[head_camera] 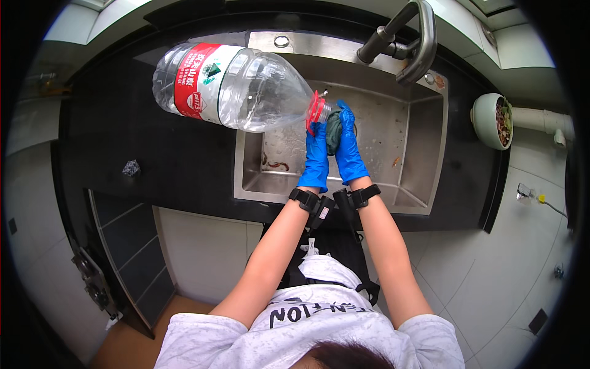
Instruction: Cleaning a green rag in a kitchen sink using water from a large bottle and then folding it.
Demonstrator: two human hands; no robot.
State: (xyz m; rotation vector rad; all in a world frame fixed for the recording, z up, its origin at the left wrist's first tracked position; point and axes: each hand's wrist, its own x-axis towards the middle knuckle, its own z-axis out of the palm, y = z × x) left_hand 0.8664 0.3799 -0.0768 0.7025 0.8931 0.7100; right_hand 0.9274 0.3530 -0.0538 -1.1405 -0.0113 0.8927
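Both my hands wear blue gloves and are over the steel sink (304, 177). A wadded dark green cloth (333, 133) is between them. My right hand (349, 143) grips its right side, with the fingers pointing away from me. My left hand (316, 154) presses on its left side, its fingertips hidden at the neck of a large clear plastic water bottle (265, 90). The bottle lies on its side with a red and white label and a red collar (315, 112). Its uncapped, threaded neck points right, over the sink and close to the cloth.
A grey metal faucet (417, 44) arches over the sink's back right. Brown scraps (279, 165) lie in the basin. On the black counter (193, 161) is a crumpled silvery ball (131, 168). A pale green bowl (488, 122) of food scraps stands at the right edge.
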